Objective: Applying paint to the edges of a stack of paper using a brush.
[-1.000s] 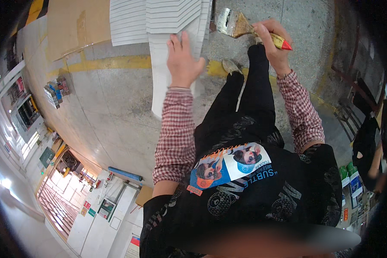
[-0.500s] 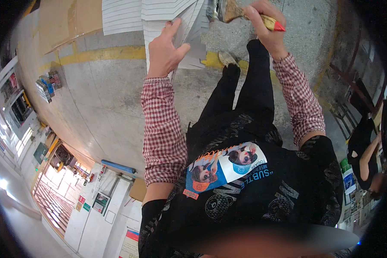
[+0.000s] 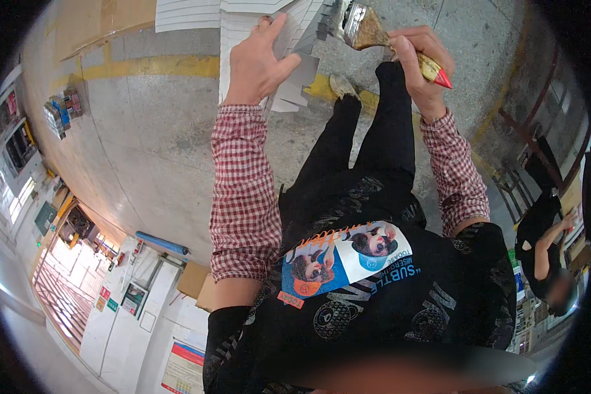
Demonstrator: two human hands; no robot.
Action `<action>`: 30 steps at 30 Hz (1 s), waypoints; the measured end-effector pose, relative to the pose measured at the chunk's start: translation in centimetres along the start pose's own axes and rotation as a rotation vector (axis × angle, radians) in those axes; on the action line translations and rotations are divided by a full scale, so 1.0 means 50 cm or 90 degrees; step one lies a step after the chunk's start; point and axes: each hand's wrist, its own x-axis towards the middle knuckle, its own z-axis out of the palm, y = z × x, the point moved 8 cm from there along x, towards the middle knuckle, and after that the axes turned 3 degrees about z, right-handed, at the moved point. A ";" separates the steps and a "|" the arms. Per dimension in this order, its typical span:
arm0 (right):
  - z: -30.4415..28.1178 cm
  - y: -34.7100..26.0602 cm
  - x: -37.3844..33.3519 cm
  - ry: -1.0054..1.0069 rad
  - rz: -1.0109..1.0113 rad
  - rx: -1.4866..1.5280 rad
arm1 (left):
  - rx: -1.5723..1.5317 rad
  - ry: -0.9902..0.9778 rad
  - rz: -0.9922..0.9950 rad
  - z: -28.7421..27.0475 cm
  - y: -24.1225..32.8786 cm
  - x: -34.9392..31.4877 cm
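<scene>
My right hand (image 3: 423, 62) is closed around the handle of a flat paintbrush (image 3: 368, 29), whose wooden handle ends in a red and yellow tip. The brush's metal band and bristles point left, toward a fanned stack of white lined sheets (image 3: 240, 36). On that stack lies my left hand (image 3: 259, 62), thumb and fingers apart, touching the top sheets near their edge. Grey strips show along the right edge of the stack. Whether the bristles touch the sheets I cannot tell.
Brown cardboard (image 3: 92, 23) lies at the far left. A yellow line (image 3: 144, 67) crosses the concrete floor. Small boxes (image 3: 62, 111) stand on the floor to the left. Another person (image 3: 548, 243) is at the right, near metal racks. White cabinets (image 3: 121, 315) line the lower left.
The paintbrush and my right hand have moved slightly right and nearer, the brush now tilting more steeply. My left hand has shifted a little to the right on the sheets.
</scene>
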 end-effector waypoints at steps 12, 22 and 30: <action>0.045 0.001 -0.034 -0.122 -0.016 0.019 | 0.009 -0.106 -0.077 0.020 -0.001 -0.019; 0.072 -0.029 0.021 -0.337 -0.068 -0.008 | -0.012 -0.087 -0.081 0.014 0.000 -0.021; 0.081 -0.036 0.036 -0.473 -0.076 0.018 | -0.002 -0.056 -0.062 0.008 0.007 -0.023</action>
